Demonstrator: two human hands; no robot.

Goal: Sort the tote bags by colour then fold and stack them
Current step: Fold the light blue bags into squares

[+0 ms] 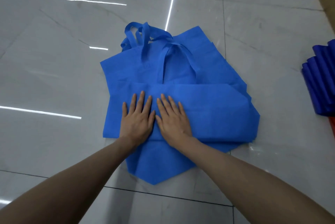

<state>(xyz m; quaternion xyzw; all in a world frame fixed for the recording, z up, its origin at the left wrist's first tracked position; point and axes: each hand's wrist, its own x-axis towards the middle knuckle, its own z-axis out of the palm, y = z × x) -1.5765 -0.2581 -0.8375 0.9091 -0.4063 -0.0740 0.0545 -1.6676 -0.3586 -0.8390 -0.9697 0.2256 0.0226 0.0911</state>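
While both lie flat with straight fingers, the left hand and right hand press side by side on the folded blue bag atop the blue pile.

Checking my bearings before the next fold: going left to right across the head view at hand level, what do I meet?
Bare floor tiles → left hand → right hand → uncovered right half of the blue tote bag → stack of darker blue folded bags at the right edge. Both hands lie flat on that bag.
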